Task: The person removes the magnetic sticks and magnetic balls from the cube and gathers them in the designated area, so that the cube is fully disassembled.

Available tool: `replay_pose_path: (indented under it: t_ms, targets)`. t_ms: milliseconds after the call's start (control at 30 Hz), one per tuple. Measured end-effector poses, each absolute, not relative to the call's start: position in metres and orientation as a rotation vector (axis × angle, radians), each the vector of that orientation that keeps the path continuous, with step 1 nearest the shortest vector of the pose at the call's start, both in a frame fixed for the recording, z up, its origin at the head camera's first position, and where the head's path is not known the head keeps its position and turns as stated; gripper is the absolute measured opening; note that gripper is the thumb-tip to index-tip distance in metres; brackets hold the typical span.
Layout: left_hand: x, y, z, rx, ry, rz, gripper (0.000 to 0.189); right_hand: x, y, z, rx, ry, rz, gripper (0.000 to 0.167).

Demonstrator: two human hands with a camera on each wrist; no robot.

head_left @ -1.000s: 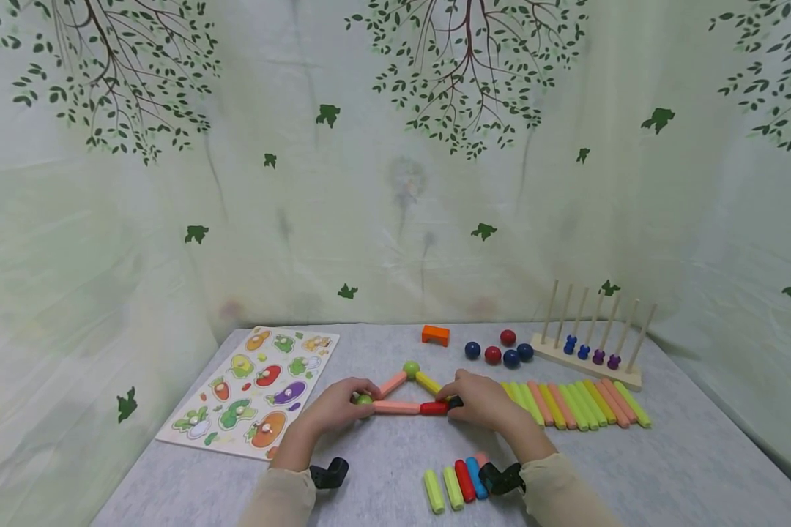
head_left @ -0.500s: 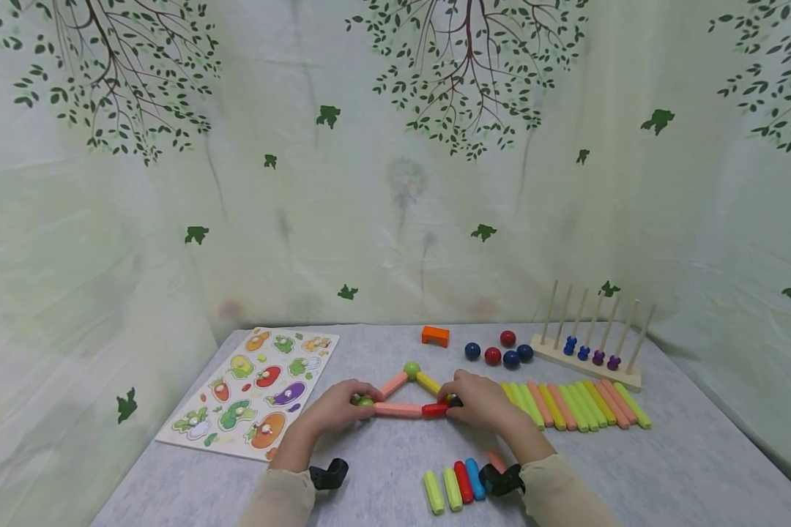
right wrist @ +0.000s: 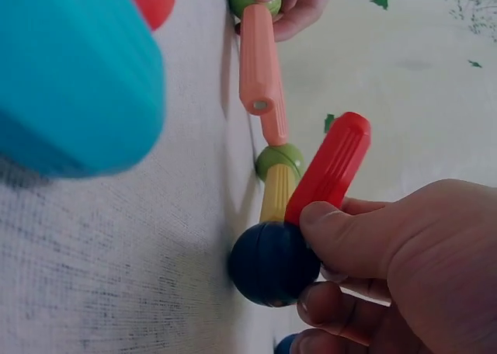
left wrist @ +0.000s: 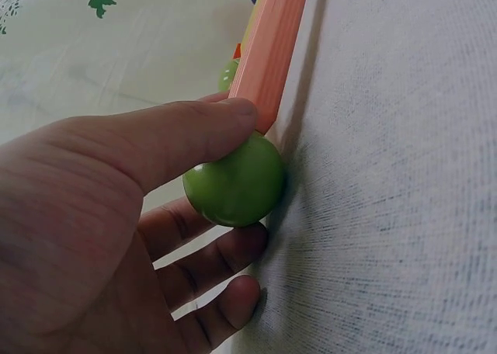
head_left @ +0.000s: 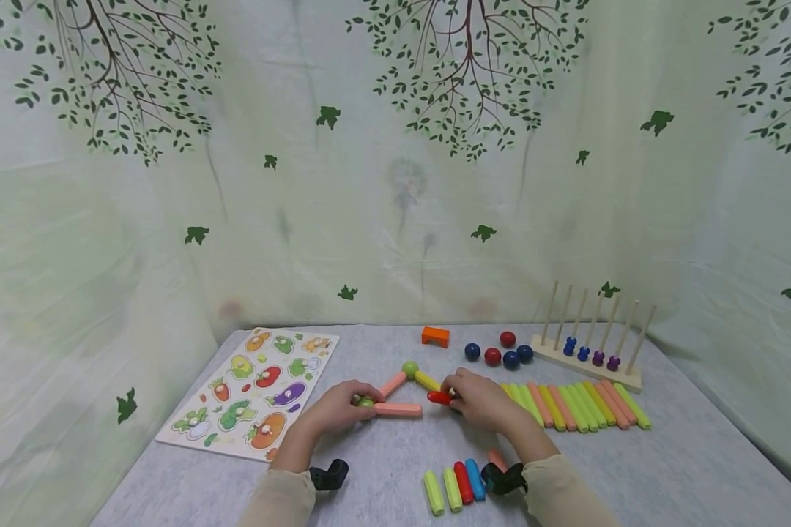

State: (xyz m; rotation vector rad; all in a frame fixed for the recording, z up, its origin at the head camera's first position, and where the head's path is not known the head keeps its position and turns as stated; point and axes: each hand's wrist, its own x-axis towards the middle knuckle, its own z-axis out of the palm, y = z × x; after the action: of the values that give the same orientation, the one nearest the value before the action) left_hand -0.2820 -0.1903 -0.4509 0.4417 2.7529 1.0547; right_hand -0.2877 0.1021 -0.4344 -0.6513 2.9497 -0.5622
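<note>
My left hand [head_left: 335,407] pinches a green ball [left wrist: 237,185] at the near left corner of a frame of rods and balls. From that ball a salmon rod [head_left: 398,410] points right with its far end free. Another salmon rod [head_left: 392,384] runs back to a second green ball [head_left: 410,369], where a yellow rod [head_left: 426,380] slants toward my right hand [head_left: 484,402]. There, thumb and fingers grip a short red rod [right wrist: 334,164] by its base, against a dark blue ball [right wrist: 272,262]. The red rod tilts up, apart from the salmon rod's end.
Several loose rods, among them a blue one [head_left: 475,479], lie near my right wrist. A row of rods [head_left: 570,405] lies right; red and blue balls [head_left: 493,356], an orange block [head_left: 435,336] and a pegged stand [head_left: 589,359] are behind. A vegetable picture board [head_left: 253,395] lies left.
The red rod has come away from the salmon rod's end and swung up and back in my right hand. A loose salmon rod has shifted right near my right wrist. My left hand stays put.
</note>
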Motion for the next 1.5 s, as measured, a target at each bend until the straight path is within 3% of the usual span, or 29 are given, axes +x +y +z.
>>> replay_pose_path:
  t_ms: [1300,1500]
  targets:
    - [-0.278,-0.190,-0.452,0.418,2.772,1.064,0.016,-0.288,0.120,-0.421,-0.560,2.712,-0.836,0.010]
    - [-0.279,-0.190,-0.450,0.427,2.770,1.051,0.015,-0.286,0.135,-0.413,-0.546,2.797,-0.820,0.015]
